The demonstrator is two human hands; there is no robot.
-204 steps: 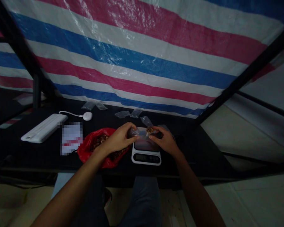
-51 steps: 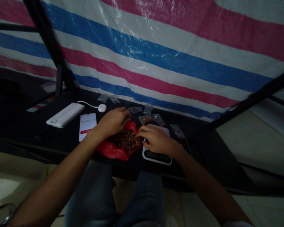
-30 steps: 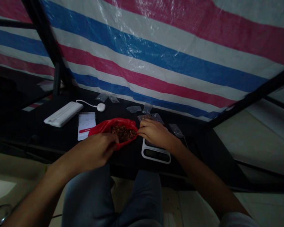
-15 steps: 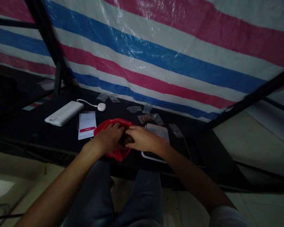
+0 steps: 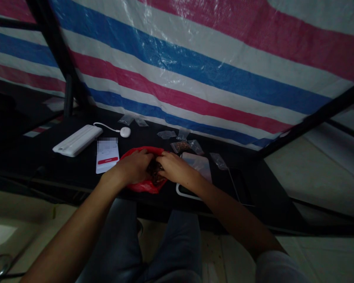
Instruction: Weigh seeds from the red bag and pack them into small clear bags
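Observation:
An opened red plastic bag [image 5: 143, 186] lies at the table's front edge, holding a heap of small dark-brown pieces [image 5: 157, 173] whose kind I cannot make out. My left hand [image 5: 137, 165] is curled over the bag's left side, its fingertips down inside the mouth. From the right, my right hand [image 5: 174, 167] reaches to the opposite rim with bent fingers, touching the bag and the edge of the heap. Both sets of fingertips are partly hidden. Behind the bag rests a small clear zip bag of brown pieces [image 5: 181, 147].
Right of the bag is a white-edged tray or scale [image 5: 196, 163]. Several clear zip bags [image 5: 166, 135] are scattered along the back. A phone [image 5: 107, 157], a white power bank [image 5: 78, 140] and a round white cabled device [image 5: 125, 132] lie left. Striped sheeting [image 5: 194, 78] hangs behind.
My hands have spread slightly at the bag's mouth, and more of the brown heap shows. The bag's front edge has drawn up a little. The view has shifted slightly.

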